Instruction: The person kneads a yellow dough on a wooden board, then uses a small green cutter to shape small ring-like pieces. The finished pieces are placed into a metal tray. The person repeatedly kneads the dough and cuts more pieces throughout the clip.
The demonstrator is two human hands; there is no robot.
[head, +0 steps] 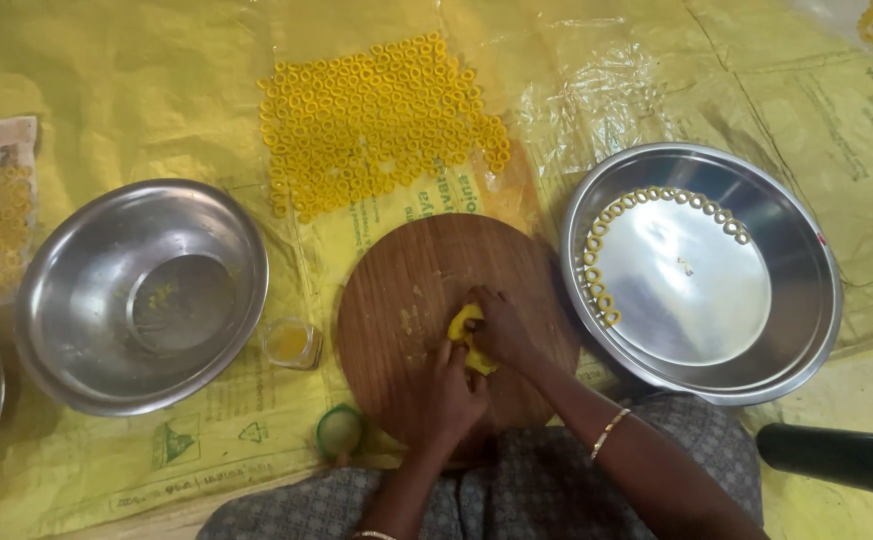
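Left hand [453, 385] and right hand [501, 328] both sit on the round wooden board [396, 300], closed together around one lump of yellow dough [464, 330]; left grips it from the near side, right cups it from above, fingers curled, neither hand free. Dough is at the board's centre-right, partly hidden under the fingers, so its exact shape is unclear. Step in hand, by my read: working or pinching off dough ahead of shaping another ring. Finished rings [656, 197] line the inner rim of the steel plate [806, 300] just right of the board, in an arc covering only part of the circle, so that plate is far from filled. A larger spread of dried rings [376, 120] lies on the yellow sheet [106, 80] beyond the board. Deep steel bowl [86, 330] sits left, nearly bare apart from a few crumbs. Small glass cup [291, 342] and a small green-rimmed lid [340, 430] sit between bowl and board. Next move likely needs a small, even piece separated and rolled thin on the board's free surface, then closed into a loop without tearing. Right wrist carries a bangle [609, 432].
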